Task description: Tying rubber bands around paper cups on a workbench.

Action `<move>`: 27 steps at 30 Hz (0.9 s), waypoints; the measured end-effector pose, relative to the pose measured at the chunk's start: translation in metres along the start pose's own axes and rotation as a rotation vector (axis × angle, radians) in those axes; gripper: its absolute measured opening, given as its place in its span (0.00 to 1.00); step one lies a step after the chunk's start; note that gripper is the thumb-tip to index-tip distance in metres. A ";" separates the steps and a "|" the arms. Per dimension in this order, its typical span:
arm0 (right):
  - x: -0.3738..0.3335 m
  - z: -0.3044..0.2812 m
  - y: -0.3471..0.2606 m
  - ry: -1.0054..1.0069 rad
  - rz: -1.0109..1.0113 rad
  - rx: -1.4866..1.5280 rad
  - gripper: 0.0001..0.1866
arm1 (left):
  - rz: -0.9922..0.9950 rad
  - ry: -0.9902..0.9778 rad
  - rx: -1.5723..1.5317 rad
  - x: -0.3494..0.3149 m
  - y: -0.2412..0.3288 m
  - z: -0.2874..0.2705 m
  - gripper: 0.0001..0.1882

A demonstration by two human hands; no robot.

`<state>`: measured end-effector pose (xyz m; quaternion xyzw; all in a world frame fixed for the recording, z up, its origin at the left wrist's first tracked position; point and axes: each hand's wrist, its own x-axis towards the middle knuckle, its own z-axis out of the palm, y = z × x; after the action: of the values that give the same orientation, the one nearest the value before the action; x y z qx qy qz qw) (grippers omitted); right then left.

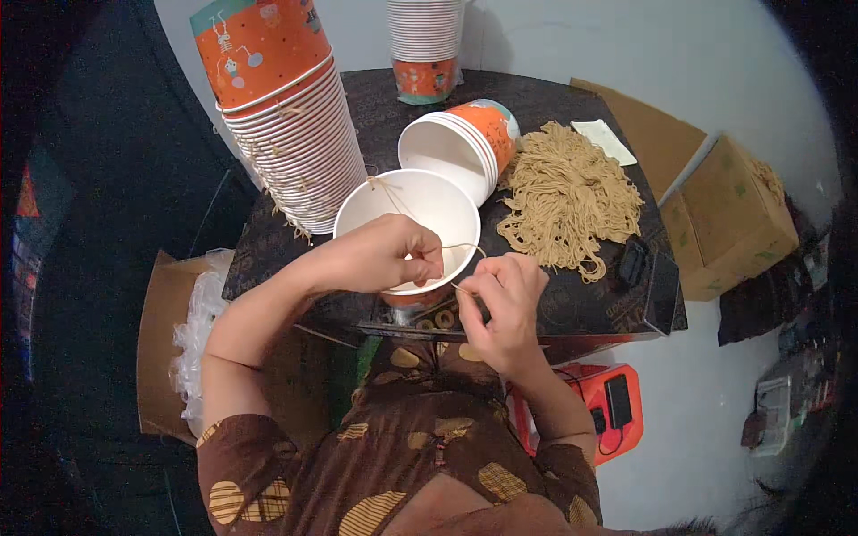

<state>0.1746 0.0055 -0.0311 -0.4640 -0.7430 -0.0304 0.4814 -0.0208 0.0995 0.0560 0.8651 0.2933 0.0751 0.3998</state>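
A white-lined paper bucket (454,204) stands upright at the table's near side, a tan cord (382,188) knotted through its far-left rim. My left hand (399,255) is over the near rim, fingers curled; its fingertips are partly hidden, and the cord appears pinched there. Just right of the bucket, my right hand (505,304) is closed with thumb and forefinger on the cord, which loops up between both hands. Behind the bucket, a few nested orange buckets (490,134) lie on their side. A heap of tan cords (572,201) rests to the right.
At left stands a tall stack of orange buckets (304,147) with cords hanging from their rims. Another stack (424,45) is at the back. A white packet (604,143) lies beyond the cords. Cardboard boxes (737,219) sit right; an open carton (165,313) with plastic bags is left.
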 end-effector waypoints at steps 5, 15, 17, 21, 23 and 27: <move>0.010 -0.013 -0.006 -0.011 -0.004 -0.020 0.09 | -0.002 0.081 0.016 -0.010 0.003 0.002 0.04; 0.028 -0.008 0.003 -0.019 -0.122 0.034 0.07 | 0.049 0.210 -0.383 -0.004 0.000 0.014 0.07; 0.028 -0.008 0.004 -0.018 -0.118 0.043 0.07 | 0.022 0.207 -0.462 -0.003 0.001 0.014 0.08; 0.026 -0.007 0.008 -0.038 -0.122 0.047 0.07 | -0.009 0.251 -0.626 0.000 -0.002 0.014 0.10; 0.024 -0.005 0.008 -0.040 -0.125 0.050 0.07 | -0.014 0.250 -0.661 0.001 -0.002 0.014 0.10; 0.023 -0.008 0.004 -0.065 -0.133 0.024 0.07 | -0.018 0.201 -0.725 0.000 0.002 0.013 0.08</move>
<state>0.1810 0.0190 -0.0113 -0.4086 -0.7876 -0.0383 0.4596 -0.0148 0.0898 0.0486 0.6530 0.2930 0.2551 0.6501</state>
